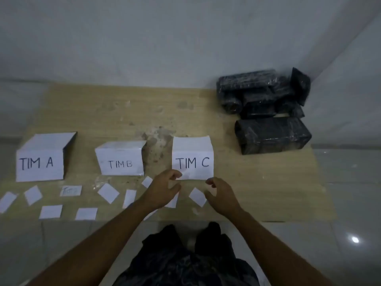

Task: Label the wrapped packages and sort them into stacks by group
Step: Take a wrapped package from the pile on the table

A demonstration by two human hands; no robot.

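Table [257, 182]: light wood-grain top, blotchy stains mid-way. Folded paper signs stand in a row, left to right, apart: TIM A sign [39, 164], TIM B sign [121, 162], TIM C sign [192, 159]. White slips [108, 193] lie scattered along the near edge, from left corner to centre; one written slip [70, 190], text faint. Black packages [261, 93] are piled at the far right corner, with the big package [272, 135] in front of them.

Writing on one small paper slip [70, 190] is too blurred to read. The left hand [162, 188] hides parts of two slips [172, 203] under it; the leftmost slip [7, 201] is cut by the edge. The black packages [261, 93] blur together, uncountable
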